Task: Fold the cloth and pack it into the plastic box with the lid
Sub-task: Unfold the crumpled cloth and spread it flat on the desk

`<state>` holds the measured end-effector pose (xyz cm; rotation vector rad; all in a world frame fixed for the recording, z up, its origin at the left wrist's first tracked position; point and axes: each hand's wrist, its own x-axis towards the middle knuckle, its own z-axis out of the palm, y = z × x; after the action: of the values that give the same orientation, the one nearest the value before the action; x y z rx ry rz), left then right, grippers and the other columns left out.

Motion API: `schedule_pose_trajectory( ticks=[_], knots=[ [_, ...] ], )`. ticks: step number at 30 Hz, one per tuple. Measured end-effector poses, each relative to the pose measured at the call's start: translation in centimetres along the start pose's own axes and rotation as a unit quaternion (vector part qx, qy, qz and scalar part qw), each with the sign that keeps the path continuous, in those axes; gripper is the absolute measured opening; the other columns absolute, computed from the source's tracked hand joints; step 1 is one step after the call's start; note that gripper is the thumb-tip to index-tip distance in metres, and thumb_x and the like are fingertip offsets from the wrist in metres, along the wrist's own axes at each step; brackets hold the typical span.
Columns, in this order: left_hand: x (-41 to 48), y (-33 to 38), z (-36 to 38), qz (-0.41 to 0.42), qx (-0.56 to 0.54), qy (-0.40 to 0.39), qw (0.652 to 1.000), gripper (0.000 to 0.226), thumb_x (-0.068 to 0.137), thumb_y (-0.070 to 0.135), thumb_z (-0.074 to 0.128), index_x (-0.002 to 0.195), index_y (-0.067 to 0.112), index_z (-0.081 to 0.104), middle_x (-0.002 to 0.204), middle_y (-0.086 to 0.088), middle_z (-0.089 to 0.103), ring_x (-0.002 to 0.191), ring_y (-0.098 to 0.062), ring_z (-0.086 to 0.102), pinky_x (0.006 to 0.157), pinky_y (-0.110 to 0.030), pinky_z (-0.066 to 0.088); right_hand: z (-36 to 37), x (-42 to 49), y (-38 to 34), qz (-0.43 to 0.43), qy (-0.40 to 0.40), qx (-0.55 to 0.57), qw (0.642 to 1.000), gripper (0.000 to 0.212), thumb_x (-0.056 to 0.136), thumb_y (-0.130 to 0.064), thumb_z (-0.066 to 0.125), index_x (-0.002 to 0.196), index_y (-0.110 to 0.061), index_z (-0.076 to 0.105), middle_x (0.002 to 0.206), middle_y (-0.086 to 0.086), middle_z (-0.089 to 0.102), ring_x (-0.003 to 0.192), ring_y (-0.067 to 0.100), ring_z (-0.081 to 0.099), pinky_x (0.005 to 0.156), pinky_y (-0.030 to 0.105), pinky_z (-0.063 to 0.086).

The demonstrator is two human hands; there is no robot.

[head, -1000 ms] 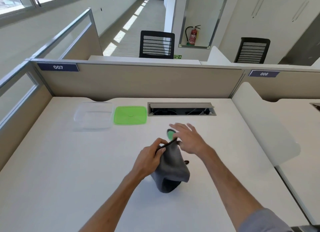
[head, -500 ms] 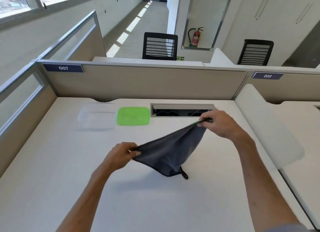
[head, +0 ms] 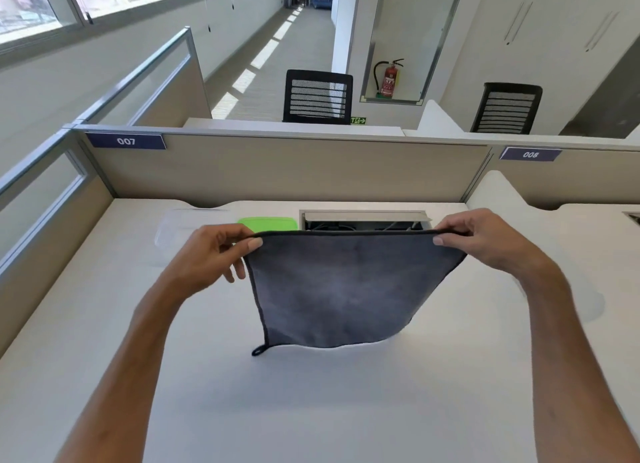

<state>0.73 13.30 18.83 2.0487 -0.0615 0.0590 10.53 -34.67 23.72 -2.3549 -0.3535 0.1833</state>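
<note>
While both hands are pinching the top corners, the grey cloth [head: 346,289] is hanging spread out flat in the middle of the frame. Left hand [head: 211,255] is gripping the upper left corner with thumb on the near face, fingers curling behind the fabric and partly hidden. Right hand [head: 485,241] is gripping the upper right corner the same way, fingertips out of sight behind the hem. The cloth's lower edge is curling just above or onto the white desk [head: 311,410]; can't tell if it's touching. A small hanging loop [head: 258,351] is dangling at the lower left corner. Behind the top hem, the green lid [head: 268,223] is showing only as a strip, centre-left. The clear plastic box [head: 180,230] to its left is faint, hard to make out, partly blocked by the left hand. The cable tray opening [head: 363,220] behind is also half covered.
</note>
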Motion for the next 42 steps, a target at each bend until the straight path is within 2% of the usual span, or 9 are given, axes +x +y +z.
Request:
schedule_pose_trajectory(
  ticks=[7,10,13,19,23,29,31,36,42],
  knots=[
    [2.3,-0.3,0.0,-0.009,-0.036,0.011,0.999,0.013,0.106,0.024,0.074,0.096,0.015,0.079,0.077,-0.001,0.079,0.079,-0.03,0.087,0.066,-0.028,0.068,0.8,1.6,0.1,-0.012,0.045,-0.037,0.998,0.013,0.099,-0.01,0.075,0.097,-0.022,0.081,0.094,0.008,0.082,0.094,0.034,0.072,0.084,0.036,0.049],
    [3.9,-0.4,0.4,-0.017,-0.037,0.023,0.999,0.015,0.106,0.023,0.074,0.099,0.01,0.078,0.079,-0.002,0.079,0.083,-0.031,0.087,0.069,-0.024,0.067,1.5,2.5,-0.2,-0.002,0.08,-0.045,0.996,0.024,0.1,-0.012,0.074,0.093,-0.035,0.077,0.092,-0.006,0.079,0.094,0.022,0.071,0.087,0.035,0.05],
    [5.3,0.3,0.3,-0.008,-0.037,0.049,0.998,0.013,0.106,0.021,0.074,0.099,0.011,0.079,0.082,-0.007,0.079,0.085,-0.03,0.087,0.068,-0.02,0.064,1.6,3.2,-0.7,0.004,0.117,-0.043,0.992,0.019,0.101,-0.013,0.072,0.108,-0.027,0.082,0.102,-0.007,0.08,0.104,0.022,0.072,0.097,0.038,0.053],
    [5.3,2.2,-0.3,0.069,-0.017,0.115,0.991,0.013,0.106,0.025,0.075,0.101,0.015,0.082,0.089,-0.007,0.086,0.081,-0.017,0.087,0.077,-0.022,0.068,0.6,2.0,-2.1,-0.028,0.199,-0.054,0.978,0.019,0.102,-0.017,0.069,0.112,-0.027,0.082,0.104,-0.007,0.08,0.101,0.022,0.071,0.089,0.038,0.056],
    [2.2,1.0,1.6,0.109,0.022,0.159,0.981,0.008,0.104,0.021,0.077,0.101,0.016,0.083,0.087,0.007,0.084,0.079,-0.005,0.084,0.078,-0.017,0.064,1.9,-0.7,-1.2,-0.058,0.221,-0.075,0.971,0.025,0.099,-0.011,0.069,0.108,-0.03,0.083,0.099,-0.011,0.08,0.092,0.013,0.068,0.081,0.015,0.049],
    [-7.0,-7.2,8.3,0.035,0.073,0.066,0.995,0.011,0.097,0.019,0.085,0.1,0.03,0.081,0.092,0.025,0.083,0.086,0.006,0.081,0.081,-0.01,0.059,9.3,-6.6,5.7,0.017,0.149,-0.099,0.984,0.033,0.088,-0.007,0.076,0.09,-0.039,0.082,0.091,-0.028,0.079,0.087,-0.003,0.071,0.08,0.015,0.053],
    [-10.3,-10.3,11.0,-0.003,0.134,0.005,0.991,0.009,0.097,0.03,0.083,0.102,0.035,0.078,0.094,0.031,0.081,0.088,0.011,0.078,0.08,-0.016,0.061,12.9,-8.6,8.4,0.068,0.095,-0.133,0.984,0.031,0.086,-0.01,0.079,0.087,-0.04,0.084,0.088,-0.025,0.08,0.084,0.006,0.073,0.085,0.033,0.06],
    [-17.0,-16.5,16.6,-0.062,0.19,-0.078,0.977,0.002,0.1,0.039,0.076,0.099,0.04,0.075,0.1,0.027,0.082,0.093,0.006,0.077,0.085,-0.029,0.064,20.5,-13.8,13.7,0.161,-0.054,-0.179,0.969,0.029,0.091,-0.02,0.069,0.098,-0.042,0.087,0.112,-0.022,0.082,0.109,0.011,0.076,0.1,0.032,0.056],
    [-22.2,-21.2,18.3,-0.04,0.283,-0.024,0.958,0.015,0.103,0.048,0.066,0.114,0.04,0.074,0.113,0.03,0.076,0.103,0.003,0.074,0.078,-0.018,0.062,25.0,-18.0,16.4,0.185,-0.074,-0.182,0.963,0.029,0.097,-0.014,0.063,0.106,-0.034,0.083,0.118,-0.013,0.076,0.108,0.013,0.07,0.1,0.037,0.052]
  ],
)
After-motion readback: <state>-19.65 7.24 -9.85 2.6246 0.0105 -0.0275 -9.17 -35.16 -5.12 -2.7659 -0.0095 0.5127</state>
